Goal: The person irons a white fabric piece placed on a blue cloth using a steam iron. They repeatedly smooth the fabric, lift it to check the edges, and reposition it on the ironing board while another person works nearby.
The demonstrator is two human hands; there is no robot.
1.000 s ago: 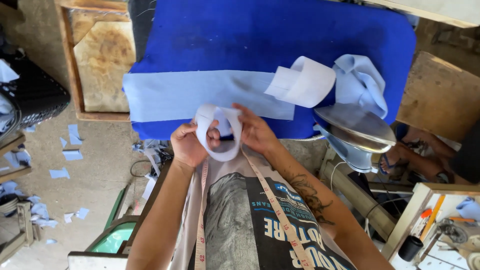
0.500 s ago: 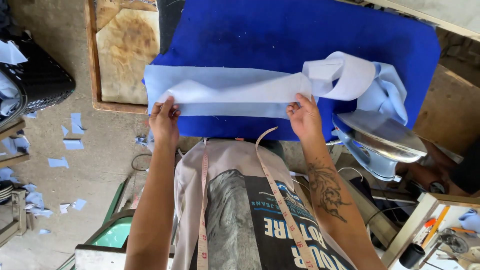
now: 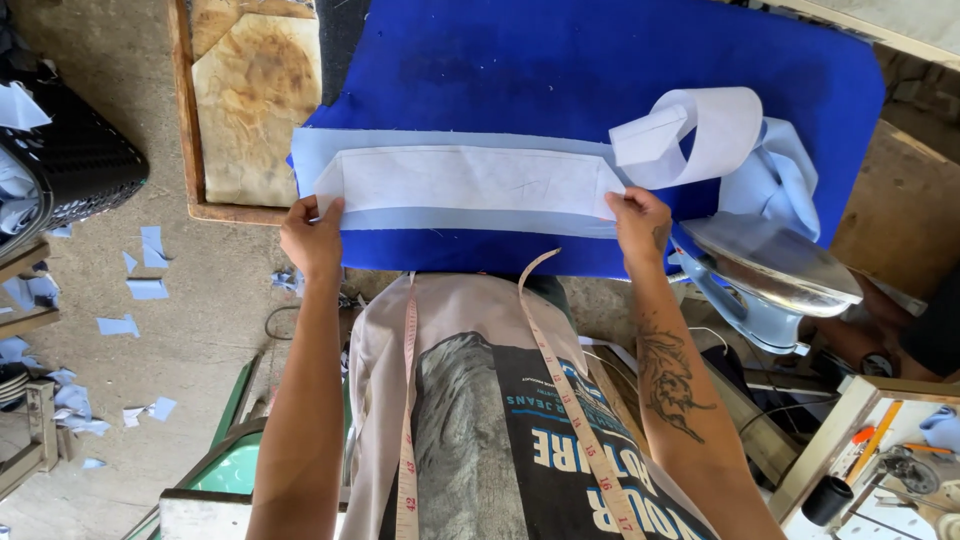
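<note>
Currently the white interfacing strip (image 3: 465,181) lies flat on the pale blue fabric band (image 3: 400,220) across the blue pad (image 3: 600,70), left hand (image 3: 312,232) and right hand (image 3: 640,215) pinching its ends — light, limp, likely to shift or crease, so best held at both ends.

White interfacing strip (image 3: 465,180) on a light-blue fabric band (image 3: 450,218); royal-blue ironing pad (image 3: 600,70); pinkish tape measure (image 3: 408,400); the iron's soleplate (image 3: 775,262) seems silvery.

Head camera looks steeply down, close over the blue board (image 3: 600,80).
</note>
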